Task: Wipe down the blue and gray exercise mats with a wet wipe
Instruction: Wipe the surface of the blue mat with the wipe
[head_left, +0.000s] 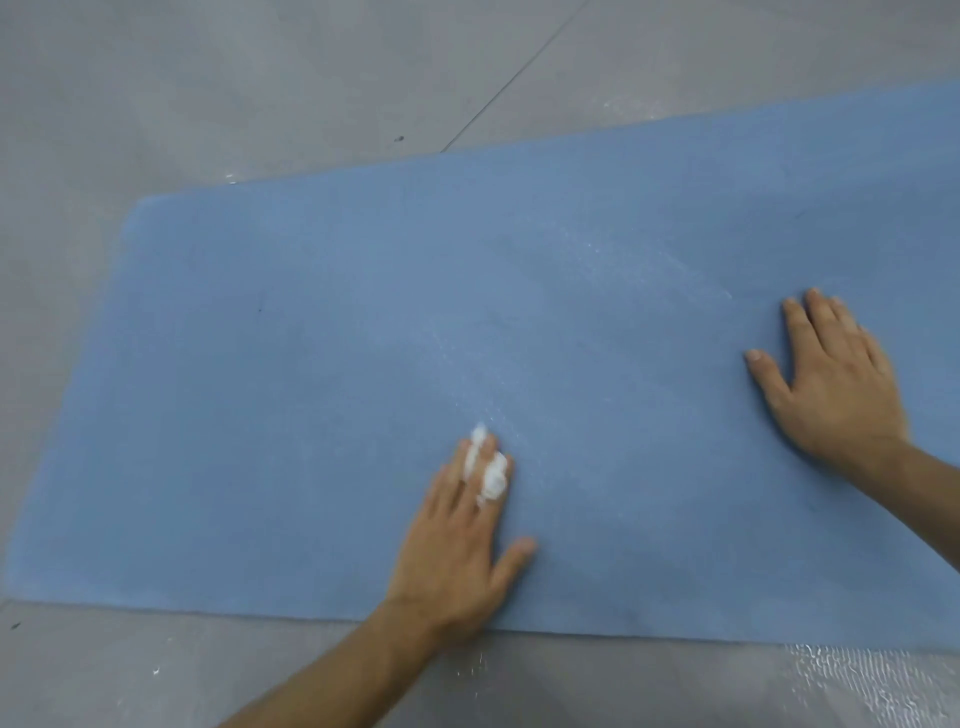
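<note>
The blue exercise mat lies flat on the floor and fills most of the view. My left hand lies flat on its near middle, fingers straight, and presses a small bunched white wet wipe onto the mat; the wipe bulges up between the fingers. A faint damp streak runs up and to the right from the wipe. My right hand rests flat on the mat's right part, fingers spread, holding nothing. No gray mat shows in this view.
Grey tiled floor surrounds the mat on the far, left and near sides. A shiny crinkled plastic sheet lies on the floor at the near right, beside the mat's front edge.
</note>
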